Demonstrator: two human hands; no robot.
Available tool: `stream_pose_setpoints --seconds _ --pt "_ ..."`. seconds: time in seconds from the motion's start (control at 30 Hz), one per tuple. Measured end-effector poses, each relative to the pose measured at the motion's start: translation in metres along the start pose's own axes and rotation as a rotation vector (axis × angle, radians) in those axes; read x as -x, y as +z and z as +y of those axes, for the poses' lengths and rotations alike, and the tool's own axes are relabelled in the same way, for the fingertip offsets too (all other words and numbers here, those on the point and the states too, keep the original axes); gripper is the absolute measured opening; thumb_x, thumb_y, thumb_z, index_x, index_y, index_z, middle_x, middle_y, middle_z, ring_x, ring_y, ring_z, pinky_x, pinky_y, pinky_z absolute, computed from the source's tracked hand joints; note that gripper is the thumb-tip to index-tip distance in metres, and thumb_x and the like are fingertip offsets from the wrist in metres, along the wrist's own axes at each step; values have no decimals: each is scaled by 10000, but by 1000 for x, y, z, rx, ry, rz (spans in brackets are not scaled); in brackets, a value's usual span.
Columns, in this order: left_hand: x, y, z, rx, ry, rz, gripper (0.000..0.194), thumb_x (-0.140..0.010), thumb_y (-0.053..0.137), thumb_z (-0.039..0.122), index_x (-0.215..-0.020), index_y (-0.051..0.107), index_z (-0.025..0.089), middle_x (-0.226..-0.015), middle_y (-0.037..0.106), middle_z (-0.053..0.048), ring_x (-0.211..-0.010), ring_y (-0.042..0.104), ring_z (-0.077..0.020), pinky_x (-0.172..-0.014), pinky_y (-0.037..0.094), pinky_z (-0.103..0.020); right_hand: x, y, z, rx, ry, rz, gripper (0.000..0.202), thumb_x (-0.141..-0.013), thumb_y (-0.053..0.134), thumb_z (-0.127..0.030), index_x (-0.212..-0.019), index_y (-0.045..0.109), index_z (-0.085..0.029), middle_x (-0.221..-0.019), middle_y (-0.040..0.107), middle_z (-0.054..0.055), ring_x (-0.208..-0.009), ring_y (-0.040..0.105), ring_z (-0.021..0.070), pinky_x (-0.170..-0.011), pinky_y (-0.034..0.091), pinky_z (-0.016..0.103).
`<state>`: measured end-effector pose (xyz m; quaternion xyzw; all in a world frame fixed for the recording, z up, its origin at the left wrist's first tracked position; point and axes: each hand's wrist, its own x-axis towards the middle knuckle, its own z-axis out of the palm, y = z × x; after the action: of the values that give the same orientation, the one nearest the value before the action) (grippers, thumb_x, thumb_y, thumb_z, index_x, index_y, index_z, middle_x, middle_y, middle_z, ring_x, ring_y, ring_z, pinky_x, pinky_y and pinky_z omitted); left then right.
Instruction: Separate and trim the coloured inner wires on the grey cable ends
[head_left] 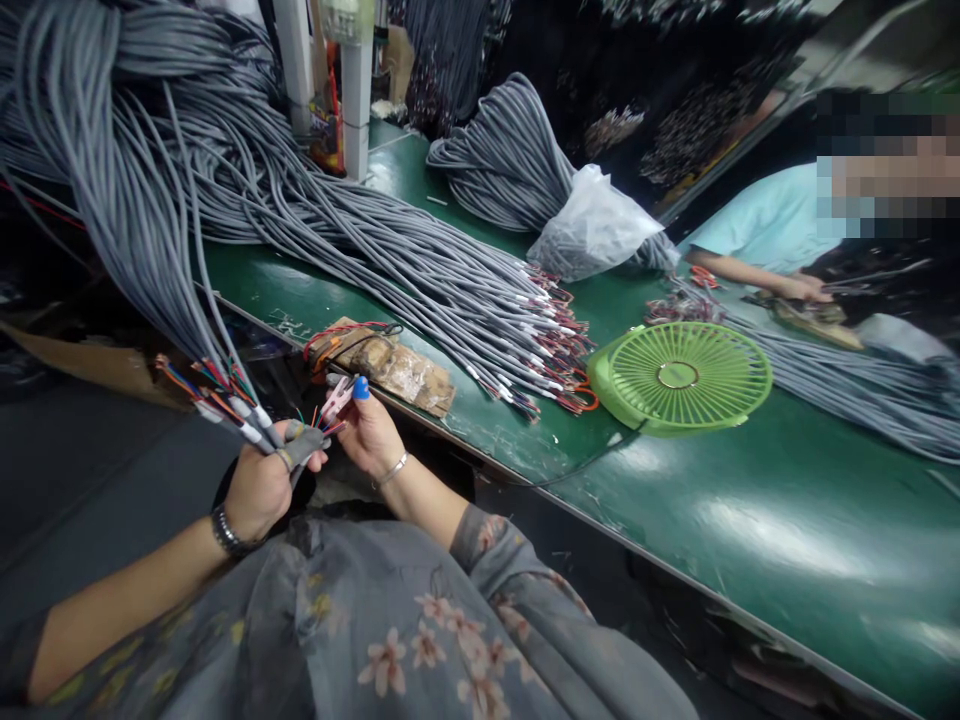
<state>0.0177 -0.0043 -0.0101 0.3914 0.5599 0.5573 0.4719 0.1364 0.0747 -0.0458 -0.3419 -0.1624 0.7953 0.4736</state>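
My left hand [259,490], with grey covering on its fingers, is closed round a grey multi-core cable whose thin coloured wires [319,425] fan out toward my other hand. Several more grey cables [236,400] with white bands and bare coloured ends hang just beyond that hand. My right hand [373,437], a blue cover on its thumb tip, pinches a small pale pink piece [337,398] close to the wires. Whether this piece is a tool or a part, I cannot tell. The fingers behind it are partly hidden.
A wooden block [409,370] with red and black leads sits at the edge of the green table [570,470]. Beyond lie a large cable bundle [420,270], a green fan [679,375] and a plastic-wrapped coil [506,150]. Another person's hand [802,288] works at the right.
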Motion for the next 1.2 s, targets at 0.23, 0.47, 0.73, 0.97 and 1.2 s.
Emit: stream_pose_setpoints --seconds 0.23,0.47,0.73,0.97,1.2 --pt "1 -2 -1 -13 -5 11 281 -667 866 389 -484 696 261 -517 691 -32 -589 693 -208 -687 586 -341 6 1 -3 22 28 -7 455 -954 911 -643 -914 791 -206 -718 710 5 -684 647 174 -650 574 277" --pt "0 -2 -2 1 6 8 316 -678 885 405 -489 683 252 -512 680 -27 -579 681 -202 -686 588 -342 1 0 -1 27 -27 9 462 -949 917 -636 -840 770 -211 -733 729 18 -721 665 176 -687 591 284" --pt "-3 1 -4 -14 -7 33 319 -638 889 434 -474 675 262 -496 682 -18 -556 682 -209 -647 581 -335 3 4 0 -17 -25 -13 473 -942 922 -646 -853 780 -204 -724 732 14 -706 673 176 -706 610 293" --pt "5 -7 -5 13 4 58 328 -646 916 469 -513 696 267 -487 666 -4 -566 682 -212 -667 594 -346 6 -3 -5 24 103 -101 497 -1024 802 -692 -897 759 -213 -835 768 45 -781 704 194 -698 591 278" --pt "8 -10 -3 22 35 36 419 -686 966 557 -531 711 262 -516 673 -12 -610 708 -229 -693 620 -371 8 -9 -6 116 -2 -155 417 -923 937 -574 -870 738 -211 -764 715 -3 -665 608 129 -638 563 229"
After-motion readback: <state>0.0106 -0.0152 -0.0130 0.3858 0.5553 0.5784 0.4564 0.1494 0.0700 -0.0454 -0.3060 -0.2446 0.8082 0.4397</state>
